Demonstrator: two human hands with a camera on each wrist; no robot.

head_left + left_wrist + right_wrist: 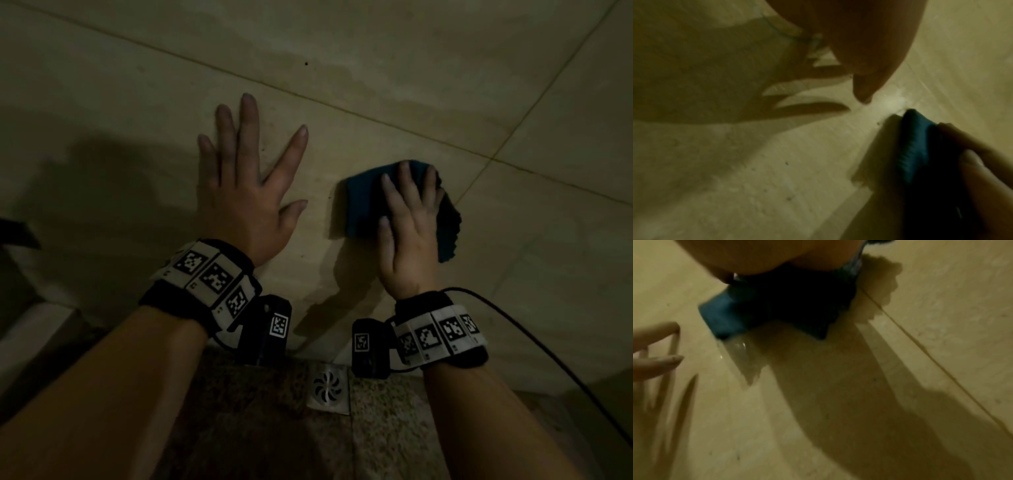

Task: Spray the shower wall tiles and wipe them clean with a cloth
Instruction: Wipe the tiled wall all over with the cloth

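Note:
A folded blue cloth [363,205] lies flat against the beige wall tiles [376,85]. My right hand [409,219] presses on it with straight fingers. To its left, my left hand [246,185] rests flat on the tile with fingers spread, holding nothing. In the left wrist view the cloth [918,146] sits at lower right under the right hand's fingers [972,155], with my left thumb [863,84] above it. In the right wrist view the cloth [748,311] shows under my palm, with a wet streak below it. No spray bottle is in view.
Grout lines [486,161] cross the wall to the right of the cloth. A square metal floor drain [328,389] sits in the speckled floor below my wrists. A black cable [534,346] runs from my right wristband toward the lower right. A pale ledge [30,335] shows at left.

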